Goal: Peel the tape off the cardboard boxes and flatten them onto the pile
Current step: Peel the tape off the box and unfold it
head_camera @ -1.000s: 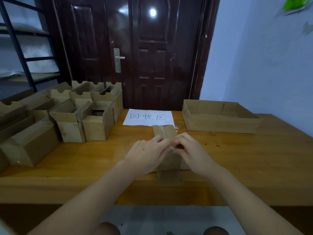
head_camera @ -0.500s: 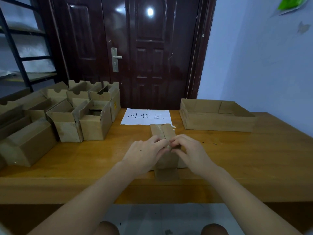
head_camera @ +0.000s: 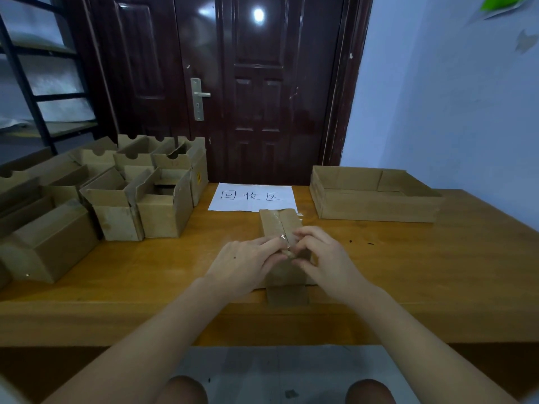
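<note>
Centre frame, near tabletop (head_camera: 437, 272) edge: small cardboard box (head_camera: 277, 225) lying on its side, clear tape (head_camera: 276, 221) along its seam. Left hand (head_camera: 245, 262) and right hand (head_camera: 326, 262) meet over it; fingertips curled and pinching at a lifted tape end, grip of both nearly closed on the film. Judged: box light, walls bend easily; tape thin, slick, tears if yanked, best taken at the loose end and pulled low along the seam. Left of frame: cluster of open boxes (head_camera: 116, 196). Upper centre: paper sign (head_camera: 252, 196). Right: shallow tray (head_camera: 376, 196). Nothing blocks the hands.
</note>
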